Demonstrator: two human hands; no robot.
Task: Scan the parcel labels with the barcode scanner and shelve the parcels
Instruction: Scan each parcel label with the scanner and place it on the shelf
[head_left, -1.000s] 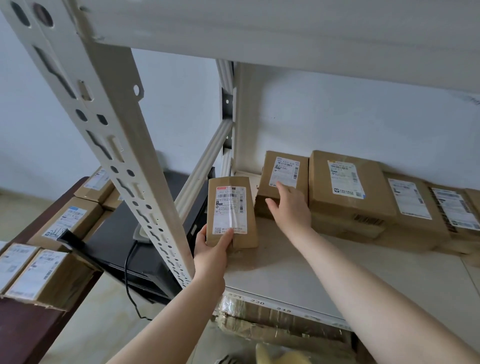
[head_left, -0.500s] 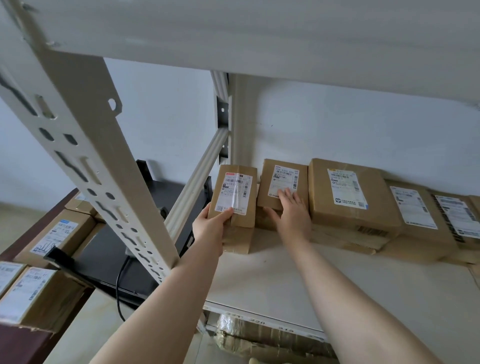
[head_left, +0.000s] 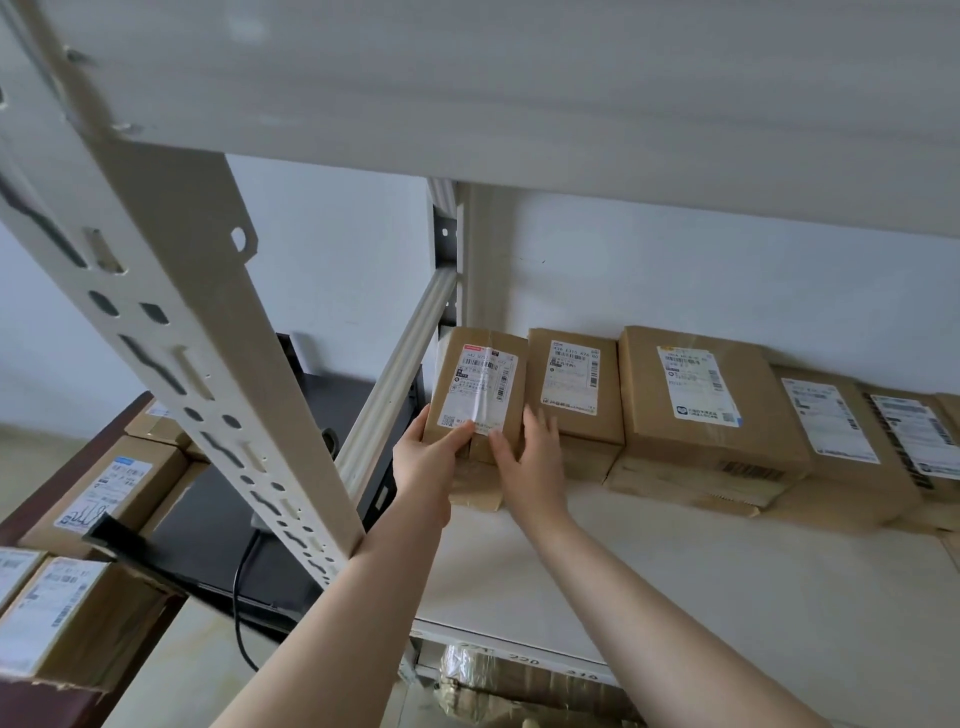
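Note:
A small brown parcel (head_left: 480, 384) with a white label stands tilted at the left end of a row of parcels on the white shelf board (head_left: 675, 597). My left hand (head_left: 426, 457) grips its lower left corner, thumb on the front. My right hand (head_left: 524, 462) lies with straight fingers on its lower right corner, where it meets the neighbouring parcel (head_left: 571, 379). Further right in the row are a bigger parcel (head_left: 696, 395) and another parcel (head_left: 831, 431). I cannot make out a barcode scanner.
A perforated shelf post (head_left: 208, 389) slants across the left, close to my left forearm. The upper shelf (head_left: 519, 78) hangs low overhead. On the brown table at left lie labelled parcels (head_left: 104, 488) and a black flat device (head_left: 208, 545) with a cable. Wrapped goods (head_left: 519, 680) sit below.
My left hand carried the small parcel back and up to the left end of the row. My right hand left the neighbouring parcel and came onto the small one's lower right corner.

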